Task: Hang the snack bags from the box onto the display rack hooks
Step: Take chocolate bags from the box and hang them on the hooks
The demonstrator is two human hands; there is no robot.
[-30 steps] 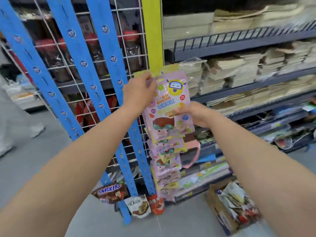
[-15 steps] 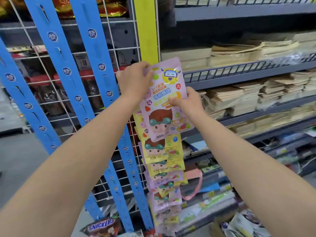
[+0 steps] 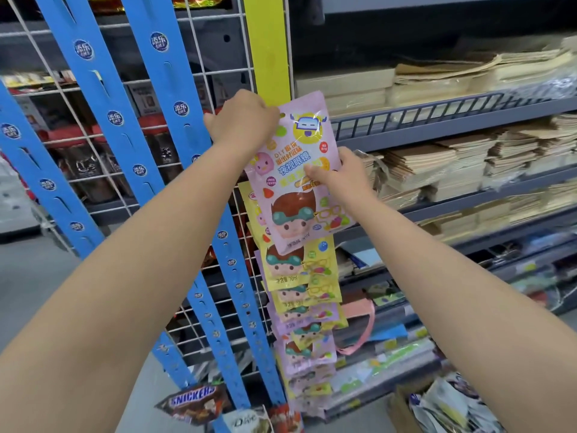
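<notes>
A pink snack bag (image 3: 293,182) with a cartoon face is held up against the white wire display rack (image 3: 199,89), beside the yellow post. My left hand (image 3: 242,120) grips the bag's top left corner, its fingers curled. My right hand (image 3: 335,171) pinches the bag's right edge at mid-height. Below it several pink and yellow snack bags (image 3: 301,295) hang in an overlapping column down the rack. The box (image 3: 437,410) with loose bags sits on the floor at the bottom right. The hook behind the held bag is hidden.
Blue hanging strips (image 3: 146,120) run diagonally across the wire rack, with Snickers and Dove packs (image 3: 199,401) at their lower ends. Grey shelves (image 3: 452,117) at the right hold stacked paper goods. Grey floor lies at the left.
Both hands have lifted the pink bag higher along the rack, from level with the hanging column to above it. The view has tilted upward.
</notes>
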